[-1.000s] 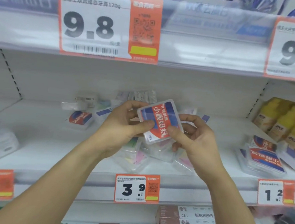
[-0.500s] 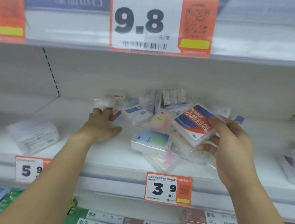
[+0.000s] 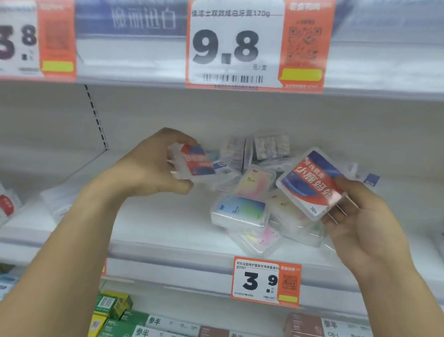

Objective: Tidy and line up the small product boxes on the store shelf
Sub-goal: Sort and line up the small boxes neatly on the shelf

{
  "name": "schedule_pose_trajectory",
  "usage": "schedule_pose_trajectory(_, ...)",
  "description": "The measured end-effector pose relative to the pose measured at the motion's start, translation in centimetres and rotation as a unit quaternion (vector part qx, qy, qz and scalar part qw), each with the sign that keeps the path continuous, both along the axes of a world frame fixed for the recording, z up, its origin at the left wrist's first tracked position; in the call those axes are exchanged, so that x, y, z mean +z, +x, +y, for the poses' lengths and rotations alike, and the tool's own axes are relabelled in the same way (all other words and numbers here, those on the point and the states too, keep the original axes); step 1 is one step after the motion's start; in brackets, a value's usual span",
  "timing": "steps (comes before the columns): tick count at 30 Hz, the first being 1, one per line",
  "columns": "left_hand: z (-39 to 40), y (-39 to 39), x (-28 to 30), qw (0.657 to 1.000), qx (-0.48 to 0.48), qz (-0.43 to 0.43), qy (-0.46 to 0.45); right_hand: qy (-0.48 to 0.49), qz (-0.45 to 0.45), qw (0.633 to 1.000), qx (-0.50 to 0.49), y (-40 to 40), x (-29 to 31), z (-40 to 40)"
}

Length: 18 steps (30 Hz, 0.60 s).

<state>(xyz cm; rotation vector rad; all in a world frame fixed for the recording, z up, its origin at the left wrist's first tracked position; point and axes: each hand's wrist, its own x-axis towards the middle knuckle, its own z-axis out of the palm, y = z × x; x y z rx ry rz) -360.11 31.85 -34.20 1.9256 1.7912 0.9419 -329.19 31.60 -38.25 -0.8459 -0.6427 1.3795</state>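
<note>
white store shelving point(image 3: 158, 224), perforated back panel point(image 3: 246, 117), orange price tags point(image 3: 266, 281)

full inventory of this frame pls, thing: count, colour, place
Red-blue box: 1, held up at right.
Small red-blue box: 1, held up at left.
Box pile: several, clear and pastel, jumbled mid-shelf.
Shelf: 1, white, centre.
9.8 tag: 1, orange-white, upper rail.
3.9 tag: 1, orange-white, shelf edge.
13.8 tag: 1, orange-white, upper left.
Cartons: several, green, white, brown, lower shelf.
Left hand: grips small red-blue box.
Right hand: holds red-blue box.
</note>
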Motion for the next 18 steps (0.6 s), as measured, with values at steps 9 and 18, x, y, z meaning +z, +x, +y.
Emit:
schedule_pose_trajectory(9, -0.8, 10.3, 0.2, 0.987, -0.071, -0.105, 0.102, 0.016, 0.041, 0.998, -0.040, 2.5, 1.2, -1.3)
schedule_pose_trajectory(18, -0.2, 28.5, -3.9, 0.981, -0.095, -0.069, 0.154, 0.041, -0.136, 0.898, -0.417, 15.7, 1.6, -2.1)
